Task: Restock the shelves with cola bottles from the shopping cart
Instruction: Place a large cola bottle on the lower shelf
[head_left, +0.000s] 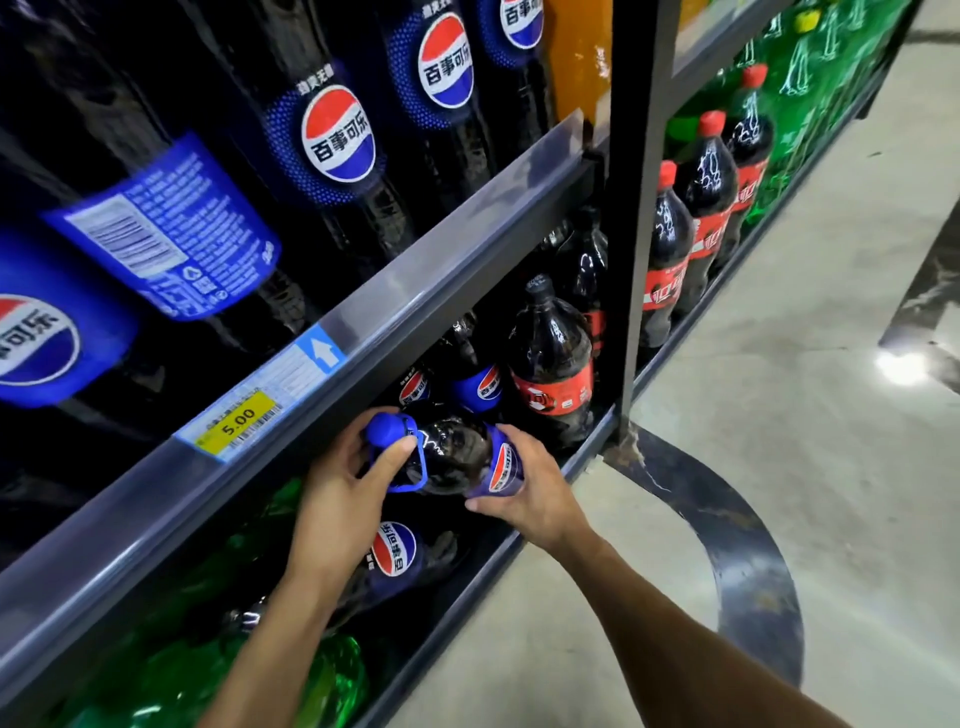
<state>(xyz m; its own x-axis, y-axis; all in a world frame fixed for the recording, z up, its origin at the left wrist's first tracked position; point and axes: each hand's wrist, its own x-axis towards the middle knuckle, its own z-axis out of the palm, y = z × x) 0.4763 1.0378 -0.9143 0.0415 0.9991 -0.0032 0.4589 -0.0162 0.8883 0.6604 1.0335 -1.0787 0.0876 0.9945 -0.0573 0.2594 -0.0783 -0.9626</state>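
A person stocking a supermarket drinks aisle eases a large cola bottle (452, 457) toward the bottom shelf (483, 561), holding it tilted on its side at the shelf's front edge, not yet set down.

Left to right: the upper shelf (395, 312) carries a tight row of blue-labelled cola bottles (337, 140) and looks full from here, with a yellow price tag (239, 415) on its rail. Below it, green soda bottles (208, 670) fill the near end of the bottom shelf. The left hand (343, 483) has its grip closed around the bottle's blue cap and neck; the right hand (530, 488) is clamped on the labelled body. Another blue-labelled bottle (395, 551) stands just beneath, more sit behind, and a red-labelled cola bottle (550, 364) stands just beside them. Past the black upright (628, 208), the next bay holds red-capped colas (706, 197) and more green bottles.

The shopping cart is out of view, so how many bottles remain cannot be told; this shelf appears largely filled, with this bottle's placing under way.
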